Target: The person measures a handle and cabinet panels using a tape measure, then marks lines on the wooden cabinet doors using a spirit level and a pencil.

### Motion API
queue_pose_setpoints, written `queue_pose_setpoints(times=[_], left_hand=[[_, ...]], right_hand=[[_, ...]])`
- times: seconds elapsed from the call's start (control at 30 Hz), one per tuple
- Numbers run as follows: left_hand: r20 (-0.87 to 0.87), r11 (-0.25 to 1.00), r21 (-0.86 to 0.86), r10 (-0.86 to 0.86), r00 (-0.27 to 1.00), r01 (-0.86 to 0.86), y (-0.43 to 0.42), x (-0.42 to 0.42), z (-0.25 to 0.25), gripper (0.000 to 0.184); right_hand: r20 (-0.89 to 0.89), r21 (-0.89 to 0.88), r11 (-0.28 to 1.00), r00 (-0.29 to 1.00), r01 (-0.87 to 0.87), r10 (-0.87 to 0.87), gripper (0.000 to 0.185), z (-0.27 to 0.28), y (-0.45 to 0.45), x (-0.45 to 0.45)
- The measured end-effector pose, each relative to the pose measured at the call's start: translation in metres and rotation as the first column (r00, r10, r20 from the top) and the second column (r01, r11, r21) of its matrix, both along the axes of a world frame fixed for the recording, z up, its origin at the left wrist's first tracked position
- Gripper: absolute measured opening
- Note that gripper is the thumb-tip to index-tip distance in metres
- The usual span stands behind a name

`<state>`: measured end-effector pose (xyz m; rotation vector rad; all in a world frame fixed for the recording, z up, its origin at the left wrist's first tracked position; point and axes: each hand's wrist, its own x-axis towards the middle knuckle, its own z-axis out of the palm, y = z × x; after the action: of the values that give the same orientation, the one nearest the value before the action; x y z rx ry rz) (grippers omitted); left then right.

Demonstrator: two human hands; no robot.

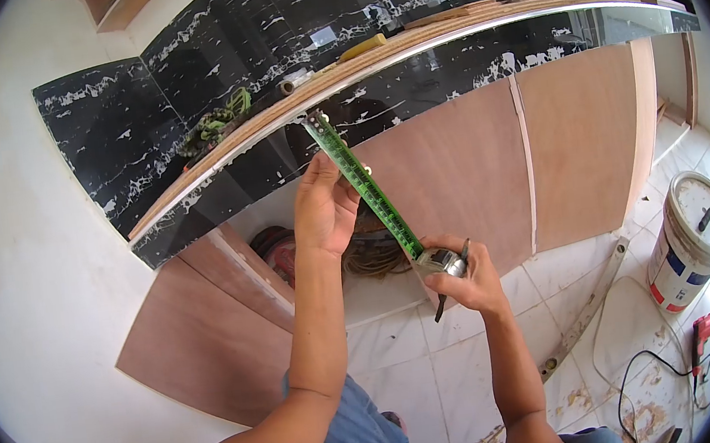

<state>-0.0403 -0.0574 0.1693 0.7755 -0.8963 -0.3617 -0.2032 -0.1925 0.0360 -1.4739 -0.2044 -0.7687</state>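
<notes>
A tape measure (443,262) with a metallic case sits in my right hand (476,282), closed around it. Its green blade (369,190) runs up and left to the edge of the black marbled countertop front (436,83). Curled at the upper part of the blade, my left hand (327,207) has its fingers partly hidden behind it. A thin dark piece shows on both sides of the case in my right hand; I cannot tell what it is. Below the counter, an open cabinet door (204,350) hangs to the left, beside an opening with coiled material (375,250).
Yellow-handled tools (362,46) and a green patterned cloth (219,123) lie along the countertop. On the tiled floor at right are a lidded bucket (690,238), a red corded drill (707,336), its loose cable and a long level (585,310). Wooden panels (585,145) front the cabinet.
</notes>
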Motion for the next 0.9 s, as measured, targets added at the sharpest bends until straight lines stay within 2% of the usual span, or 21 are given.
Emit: queue_pose_setpoints(times=[0.13,0.33,0.63,0.73,0.83,0.9], left_hand=[[-0.005,0.999,-0.022,-0.05,0.999,0.05,0.0,0.0,0.001,0.023],[-0.044,0.997,-0.056,-0.05,0.998,0.047,0.002,0.005,0.002,0.022],[-0.032,0.998,-0.057,-0.042,0.999,0.04,0.005,0.009,0.0,0.027],[-0.011,0.998,-0.054,-0.043,0.999,0.043,0.007,0.009,0.0,0.029],[-0.009,0.997,-0.053,-0.062,0.998,0.061,0.009,0.011,0.002,0.03],[0.01,0.996,-0.049,-0.074,0.997,0.075,0.011,0.012,0.003,0.03]], right_hand=[[0.073,-0.009,1.0,0.997,0.021,-0.02,0.05,-0.003,0.001,0.005],[-0.013,0.008,0.997,0.997,-0.073,0.073,0.049,-0.001,0.002,0.002],[-0.003,-0.033,0.998,0.998,-0.055,0.055,0.048,-0.001,0.001,0.003],[0.061,-0.059,0.998,0.998,-0.017,0.021,0.047,-0.006,0.002,0.009],[-0.015,-0.061,0.997,0.999,-0.044,0.043,0.047,0.006,0.004,-0.002],[0.012,-0.069,0.997,0.999,-0.031,0.032,0.047,0.008,0.004,-0.003]])
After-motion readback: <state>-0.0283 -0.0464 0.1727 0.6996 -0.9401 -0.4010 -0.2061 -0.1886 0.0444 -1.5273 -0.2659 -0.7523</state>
